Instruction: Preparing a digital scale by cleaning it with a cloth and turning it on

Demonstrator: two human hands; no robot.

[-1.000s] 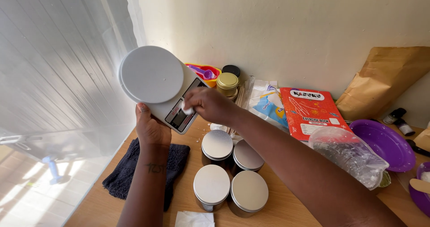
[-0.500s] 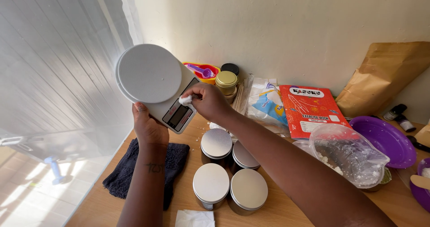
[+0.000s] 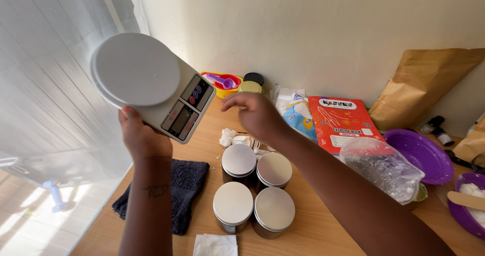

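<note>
My left hand (image 3: 142, 140) grips the lower edge of a white digital kitchen scale (image 3: 151, 84) and holds it tilted up in the air, its round platform facing me. To the right of the scale hovers my right hand (image 3: 257, 115), loosely curled, holding nothing and not touching it. Below both hands stand several dark tins with silver lids (image 3: 254, 190) on the wooden table (image 3: 323, 225).
A dark folded cloth (image 3: 187, 185) lies at the table's left edge. Cotton pieces (image 3: 230, 136), a yellow bowl with purple spoons (image 3: 221, 80), a red exercise book (image 3: 341, 122), a clear plastic bag (image 3: 381, 167), purple plates (image 3: 422, 155) and a brown paper bag (image 3: 424, 87) lie behind and right.
My right hand has come off the scale's button panel and drawn back to the right. My left hand has lifted the scale slightly higher and closer.
</note>
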